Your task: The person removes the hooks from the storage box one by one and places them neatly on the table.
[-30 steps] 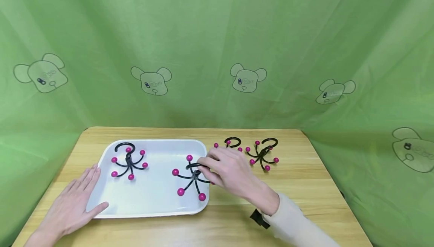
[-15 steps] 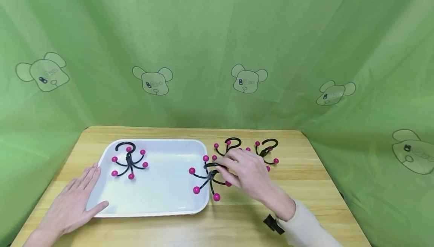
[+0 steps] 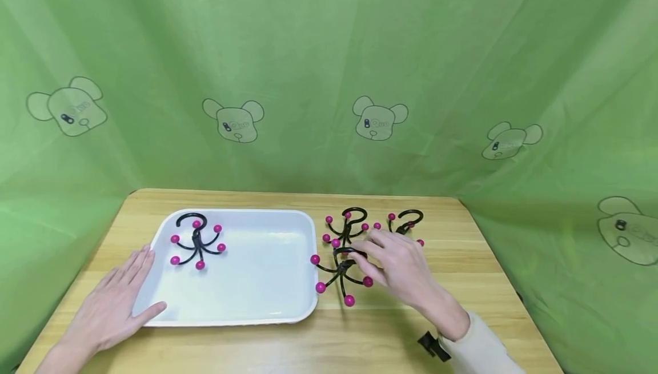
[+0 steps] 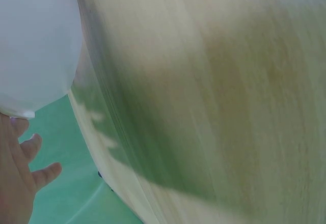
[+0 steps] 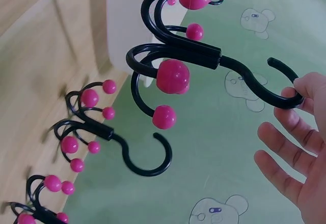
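Observation:
Between thumb and index finger, my right hand (image 3: 398, 262) pinches the top hook of a black multi-arm hook hanger (image 3: 342, 269) with pink ball tips. This hanger is held above the table, just beyond the tray's right rim; the right wrist view shows its curved arms (image 5: 175, 53) apart from the table. My left hand (image 3: 110, 302) rests with straight fingers at the left edge of the white tray (image 3: 252, 288). A second hanger (image 3: 197, 241) stands inside that tray at the left, hook upward. In the left wrist view, the fingers (image 4: 47, 175) show beside the tray's underside.
Two more such hangers stand on the wooden table (image 3: 462, 282) right of the tray: one hanger (image 3: 348, 228) behind the held one, another hanger (image 3: 402, 229) partly hidden by my right hand. A green curtain (image 3: 308, 48) with mouse-head prints encloses the back and sides.
My right hand has carried the pinched hanger rightward, from over the tray's right end to past its rim. The left hand and the hanger in the tray have stayed put.

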A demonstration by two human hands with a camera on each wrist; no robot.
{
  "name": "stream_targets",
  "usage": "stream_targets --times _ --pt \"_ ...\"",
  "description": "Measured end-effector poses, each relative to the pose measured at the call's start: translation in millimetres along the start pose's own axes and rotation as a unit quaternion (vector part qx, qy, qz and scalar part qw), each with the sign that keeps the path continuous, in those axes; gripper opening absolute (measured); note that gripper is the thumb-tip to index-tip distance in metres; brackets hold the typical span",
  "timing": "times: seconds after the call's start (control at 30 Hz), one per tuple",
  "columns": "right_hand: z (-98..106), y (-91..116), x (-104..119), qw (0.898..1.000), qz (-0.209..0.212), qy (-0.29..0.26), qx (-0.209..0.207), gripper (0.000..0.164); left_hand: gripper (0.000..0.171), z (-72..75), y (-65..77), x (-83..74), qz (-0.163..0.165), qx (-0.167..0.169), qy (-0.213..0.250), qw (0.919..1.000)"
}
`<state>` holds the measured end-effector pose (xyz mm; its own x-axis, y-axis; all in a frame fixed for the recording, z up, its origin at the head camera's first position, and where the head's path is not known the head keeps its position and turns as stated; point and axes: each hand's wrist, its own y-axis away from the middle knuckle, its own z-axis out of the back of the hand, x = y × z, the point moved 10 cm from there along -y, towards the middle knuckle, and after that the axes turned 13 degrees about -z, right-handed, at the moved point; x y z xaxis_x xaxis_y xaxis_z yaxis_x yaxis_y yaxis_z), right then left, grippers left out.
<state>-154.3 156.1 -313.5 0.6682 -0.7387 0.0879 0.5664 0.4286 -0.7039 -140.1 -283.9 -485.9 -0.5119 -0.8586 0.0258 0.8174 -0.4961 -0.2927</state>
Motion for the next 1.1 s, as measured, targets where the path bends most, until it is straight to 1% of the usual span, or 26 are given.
stream_targets --times 0.13,0.23,0.4,0.63,0.8,0.97,1.1 --pt "1 7 -6 1.0 -0.002 0.003 0.001 0.045 0.107 -0.9 -0.6 -0.8 0.0 0.001 0.002 1.0" --pt "0 13 -11 1.0 -0.007 0.0 0.008 0.045 0.107 -1.6 -0.6 -1.0 0.0 0.001 0.002 1.0" --pt "-6 24 -18 0.999 -0.019 -0.001 0.026 0.041 0.107 -1.0 -1.0 -0.7 0.0 -0.001 -0.001 1.0" --pt "-17 35 -29 0.998 -0.031 -0.001 0.047 0.031 0.107 0.0 -1.4 -0.3 0.0 -0.003 0.0 1.0" --pt "-24 42 -31 0.998 -0.031 0.006 0.056 0.032 0.107 0.9 -1.3 -0.4 -0.001 -0.004 0.0 1.0" --pt "-29 47 -32 0.998 -0.033 0.01 0.058 0.026 0.107 1.3 -1.1 -0.5 -0.001 -0.006 0.0 1.0" --pt "-32 50 -35 0.997 -0.04 0.007 0.059 0.029 0.107 1.1 -0.7 -0.7 0.0 -0.004 0.0 1.0"
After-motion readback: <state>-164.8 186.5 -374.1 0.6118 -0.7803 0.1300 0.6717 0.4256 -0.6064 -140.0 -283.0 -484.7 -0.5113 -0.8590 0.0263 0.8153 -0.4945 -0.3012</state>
